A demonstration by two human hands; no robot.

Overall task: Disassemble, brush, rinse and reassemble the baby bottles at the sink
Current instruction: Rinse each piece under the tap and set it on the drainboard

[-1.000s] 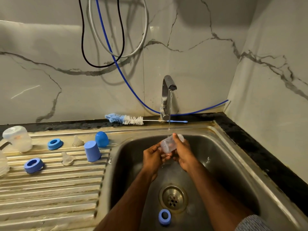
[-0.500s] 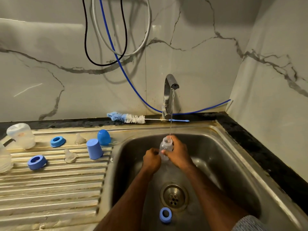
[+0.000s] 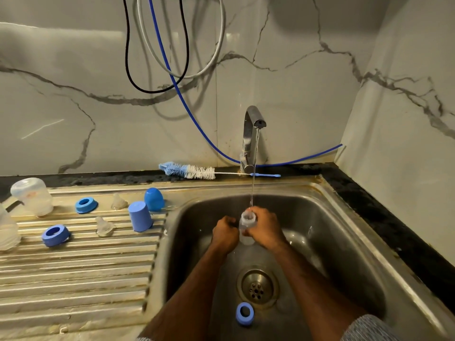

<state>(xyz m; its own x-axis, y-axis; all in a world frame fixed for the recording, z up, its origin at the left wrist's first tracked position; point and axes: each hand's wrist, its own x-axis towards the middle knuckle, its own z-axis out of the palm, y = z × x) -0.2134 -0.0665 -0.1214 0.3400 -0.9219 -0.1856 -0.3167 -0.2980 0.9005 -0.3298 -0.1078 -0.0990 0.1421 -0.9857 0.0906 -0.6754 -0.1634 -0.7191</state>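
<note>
Clear bottle point(image 3: 5, 230) cut off at left edge

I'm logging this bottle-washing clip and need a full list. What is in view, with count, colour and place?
Bottle under tap: 1, clear, upright under the stream.
Bottles on drainboard: 2, clear, far left, one cut off by the edge.
Collar rings: 3, blue, two on the drainboard, one beside the drain.
Teats: 2, clear, on the drainboard.
Caps: 2, blue, at the drainboard's right end.
Bottle brush: 1, blue and white, on the ledge behind the sink.
Tap: 1, chrome, running.
Sink: 1, steel.
Cables and hoses: black, white, blue, on the wall.
Left hand: beside the bottle, fingers curled.
Right hand: grips the bottle.
</note>
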